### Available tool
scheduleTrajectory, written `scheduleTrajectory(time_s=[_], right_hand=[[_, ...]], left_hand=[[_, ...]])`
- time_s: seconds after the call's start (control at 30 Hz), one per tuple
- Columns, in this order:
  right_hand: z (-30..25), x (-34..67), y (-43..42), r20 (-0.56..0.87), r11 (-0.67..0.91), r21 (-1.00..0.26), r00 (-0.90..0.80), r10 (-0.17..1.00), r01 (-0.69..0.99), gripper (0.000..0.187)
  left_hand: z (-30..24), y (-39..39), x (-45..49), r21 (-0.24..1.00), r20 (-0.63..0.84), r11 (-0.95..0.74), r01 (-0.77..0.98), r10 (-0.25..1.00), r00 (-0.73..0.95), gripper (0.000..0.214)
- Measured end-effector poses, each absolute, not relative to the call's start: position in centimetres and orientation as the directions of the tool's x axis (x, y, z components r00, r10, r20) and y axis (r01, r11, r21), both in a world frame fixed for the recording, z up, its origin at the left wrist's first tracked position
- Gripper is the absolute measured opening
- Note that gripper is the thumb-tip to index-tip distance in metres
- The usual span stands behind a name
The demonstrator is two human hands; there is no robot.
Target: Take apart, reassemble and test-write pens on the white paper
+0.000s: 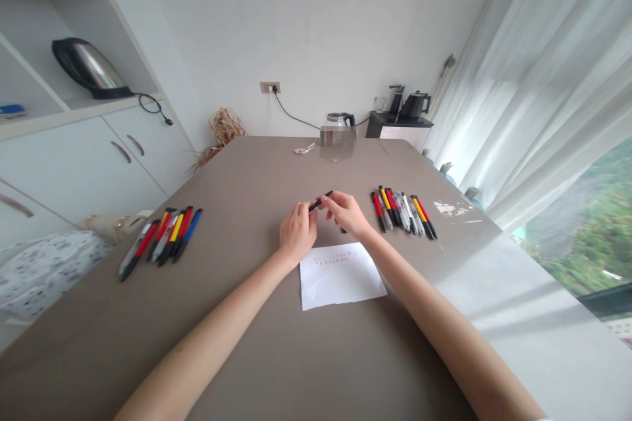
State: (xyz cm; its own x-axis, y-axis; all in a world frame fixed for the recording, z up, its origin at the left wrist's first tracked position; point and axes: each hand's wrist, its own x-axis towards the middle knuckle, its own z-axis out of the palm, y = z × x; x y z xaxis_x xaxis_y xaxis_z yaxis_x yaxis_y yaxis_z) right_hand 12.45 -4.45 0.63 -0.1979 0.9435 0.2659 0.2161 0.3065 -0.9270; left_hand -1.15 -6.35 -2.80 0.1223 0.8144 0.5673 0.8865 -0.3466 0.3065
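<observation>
Beyond the paper, my left hand (297,231) is closed around the lower end of a dark pen (320,202). At the pen's upper end, my right hand (346,212) pinches with thumb and fingertips. The pen slants up to the right between both hands, and part of it is hidden by the fingers. A small dark piece (343,230) shows on the table under my right hand; I cannot make out what it is. A white sheet of paper (340,279) with faint writing lies flat between my forearms.
A row of pens (165,237) in several colours lies at the left, and another pen group (402,210) at the right. A glass kettle (340,120) stands at the table's far end, near a red-and-white strip (304,149). White curtains (533,66) hang at the right.
</observation>
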Motion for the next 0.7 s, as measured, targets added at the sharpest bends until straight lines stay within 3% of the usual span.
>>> scheduleTrajectory(time_s=[0.43,0.7], right_hand=[[-0.4,13.8,-3.4,0.094,0.160,-0.952,-0.250,0.964,0.262,0.042],[0.7,15.3,-3.2,0.157,0.200,-0.974,-0.316,0.936,0.109,0.034]], left_hand=[[-2.6,-6.8,-1.1,0.258,0.561,-0.363,0.895,0.811,0.167,0.026],[-2.3,-6.9,-1.1,0.267,0.558,-0.339,0.902,0.818,0.142,0.024]])
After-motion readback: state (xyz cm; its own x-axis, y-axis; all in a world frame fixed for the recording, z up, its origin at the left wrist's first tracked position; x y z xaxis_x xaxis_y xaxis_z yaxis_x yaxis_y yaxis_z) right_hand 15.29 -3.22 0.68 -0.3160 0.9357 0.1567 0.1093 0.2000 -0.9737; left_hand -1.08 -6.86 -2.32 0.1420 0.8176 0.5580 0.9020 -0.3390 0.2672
